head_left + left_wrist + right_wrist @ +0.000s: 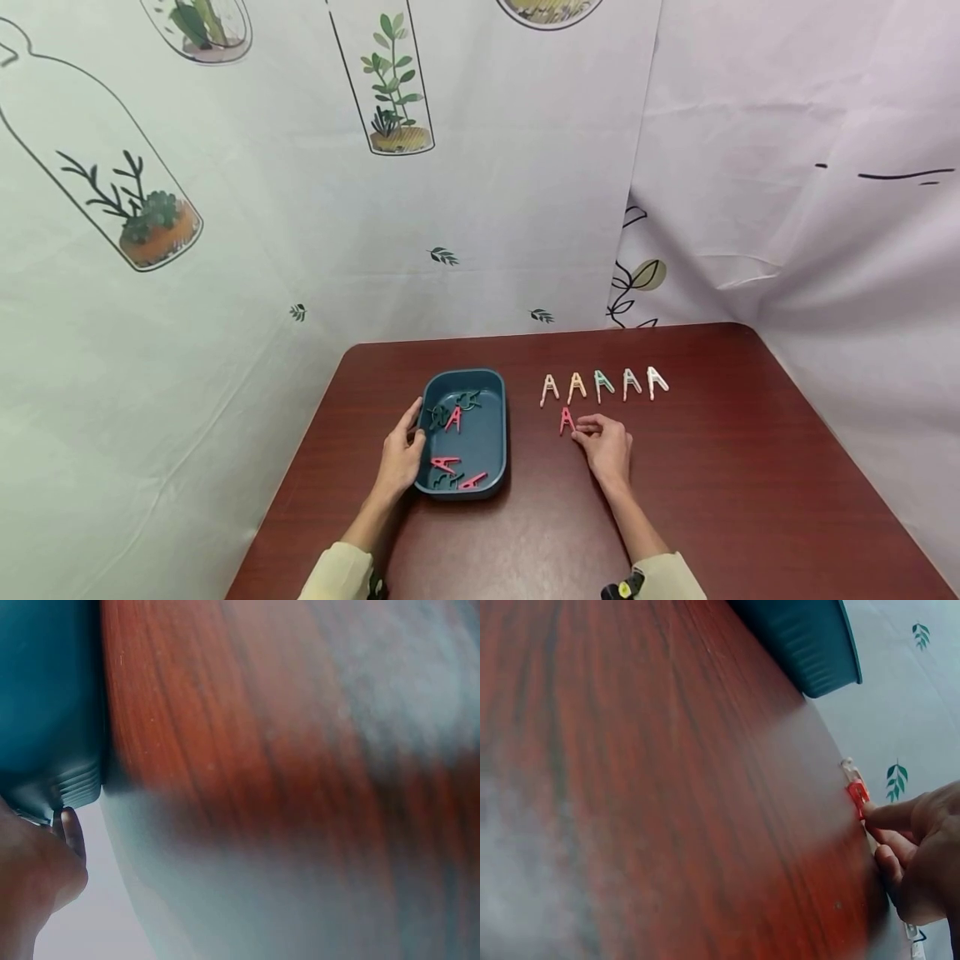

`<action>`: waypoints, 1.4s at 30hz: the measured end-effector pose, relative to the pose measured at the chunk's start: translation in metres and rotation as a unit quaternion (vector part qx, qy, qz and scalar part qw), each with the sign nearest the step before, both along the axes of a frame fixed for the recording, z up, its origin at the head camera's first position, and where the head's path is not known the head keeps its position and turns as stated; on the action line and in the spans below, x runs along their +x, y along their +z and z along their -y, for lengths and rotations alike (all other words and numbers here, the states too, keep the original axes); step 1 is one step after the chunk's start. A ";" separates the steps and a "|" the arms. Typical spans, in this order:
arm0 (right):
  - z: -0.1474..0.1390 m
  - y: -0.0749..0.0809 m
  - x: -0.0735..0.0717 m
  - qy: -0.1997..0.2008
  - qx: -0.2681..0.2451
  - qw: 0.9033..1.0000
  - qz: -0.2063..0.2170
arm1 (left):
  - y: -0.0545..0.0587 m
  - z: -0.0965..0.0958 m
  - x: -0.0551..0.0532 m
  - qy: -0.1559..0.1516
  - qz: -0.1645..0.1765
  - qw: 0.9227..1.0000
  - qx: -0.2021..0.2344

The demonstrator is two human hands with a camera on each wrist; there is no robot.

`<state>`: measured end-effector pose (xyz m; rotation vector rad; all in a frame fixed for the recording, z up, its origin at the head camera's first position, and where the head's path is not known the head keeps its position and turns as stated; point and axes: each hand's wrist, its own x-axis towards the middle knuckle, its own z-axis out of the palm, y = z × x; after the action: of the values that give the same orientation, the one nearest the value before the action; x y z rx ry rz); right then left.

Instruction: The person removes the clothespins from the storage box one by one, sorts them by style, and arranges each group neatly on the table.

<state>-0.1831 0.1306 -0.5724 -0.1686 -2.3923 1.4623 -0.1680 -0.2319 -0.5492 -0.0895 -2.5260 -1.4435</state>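
Note:
A dark blue plastic basket [482, 400] stands on the left part of the table, holding several red clothespins [453, 419] and some dark green clips [468, 401]. My left hand [402, 450] grips its left side, thumb and fingers at the rim; in the left wrist view that hand [45, 862] is partly cut off below the basket wall [49, 697]. To the right, my right hand [606, 448] pinches one leg of a red clothespin [566, 420] lying with its legs toward me. In the right wrist view the fingertips meet this red clothespin [859, 796].
Behind the red clothespin runs a row of several pale clothespins, among them a yellow [577, 387], a green [603, 384] and a white one [656, 382]. The dark red wooden table [735, 467] ends at a printed cloth backdrop [487, 208].

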 end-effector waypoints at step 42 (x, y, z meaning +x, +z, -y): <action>0.136 0.073 -0.028 0.113 -0.299 0.948 0.005 | -0.002 -0.001 0.000 -0.001 -0.016 1.000 -0.001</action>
<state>-0.2109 -0.0056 -0.4991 -0.0406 -1.9482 2.2650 -0.1681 -0.2309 -0.5513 -0.1137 -2.5013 -1.4293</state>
